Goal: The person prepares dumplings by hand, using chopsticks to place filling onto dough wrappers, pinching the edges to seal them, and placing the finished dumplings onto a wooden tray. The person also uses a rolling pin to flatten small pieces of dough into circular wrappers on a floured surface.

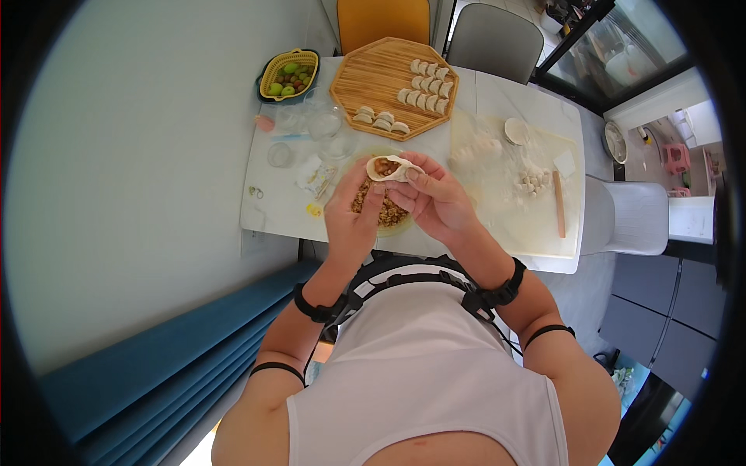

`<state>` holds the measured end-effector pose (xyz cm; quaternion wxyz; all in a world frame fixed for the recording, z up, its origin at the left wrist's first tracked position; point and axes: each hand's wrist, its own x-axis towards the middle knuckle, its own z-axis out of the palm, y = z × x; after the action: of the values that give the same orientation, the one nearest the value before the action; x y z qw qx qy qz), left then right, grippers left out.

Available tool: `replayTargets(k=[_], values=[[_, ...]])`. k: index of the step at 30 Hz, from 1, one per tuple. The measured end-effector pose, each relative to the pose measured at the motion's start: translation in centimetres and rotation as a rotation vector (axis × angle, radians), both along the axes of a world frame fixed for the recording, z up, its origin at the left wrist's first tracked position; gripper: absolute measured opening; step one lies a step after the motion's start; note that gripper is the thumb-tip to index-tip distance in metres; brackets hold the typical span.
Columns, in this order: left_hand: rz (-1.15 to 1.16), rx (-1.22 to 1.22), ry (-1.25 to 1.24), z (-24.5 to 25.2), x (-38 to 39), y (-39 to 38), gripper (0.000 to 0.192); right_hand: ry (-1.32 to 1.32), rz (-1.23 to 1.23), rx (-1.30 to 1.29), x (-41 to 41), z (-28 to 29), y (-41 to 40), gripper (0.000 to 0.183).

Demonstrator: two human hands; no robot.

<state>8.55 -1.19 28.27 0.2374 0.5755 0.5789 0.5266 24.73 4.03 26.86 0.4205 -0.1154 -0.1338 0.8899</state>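
Note:
Both hands hold one partly folded dumpling (386, 167) with brown filling showing in its opening. My left hand (355, 204) supports its left side and underside, while the fingers and thumb of my right hand (434, 195) pinch the wrapper's right end. Directly beneath is a bowl of chopped filling (391, 214), partly hidden by the hands. Rows of folded dumplings (428, 84) lie on an octagonal wooden board (373, 70) beyond the hands. To the right, a floured mat (501, 233) carries a stack of round wrappers (517, 131), small dough pieces (533, 182) and a wooden rolling pin (559, 204).
A yellow basket of fruit (289, 76) stands at the table's far left corner. Glass containers (324, 123), a glass cup (280, 155) and a crumpled packet (320, 177) are left of the hands. Chairs (495, 41) stand beyond the table.

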Motion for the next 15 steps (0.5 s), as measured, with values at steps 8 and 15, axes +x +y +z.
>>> replayTargets(k=[8,15], values=[[0.059,-0.109,-0.135,-0.9,1.6,0.1,0.036,-0.209,-0.196,-0.042,-1.7,0.1,-1.0,0.024],[0.081,-0.055,-0.07,-1.3,1.9,0.3,0.035,-0.383,-0.23,-0.013,-1.9,0.3,-1.3,0.025]])
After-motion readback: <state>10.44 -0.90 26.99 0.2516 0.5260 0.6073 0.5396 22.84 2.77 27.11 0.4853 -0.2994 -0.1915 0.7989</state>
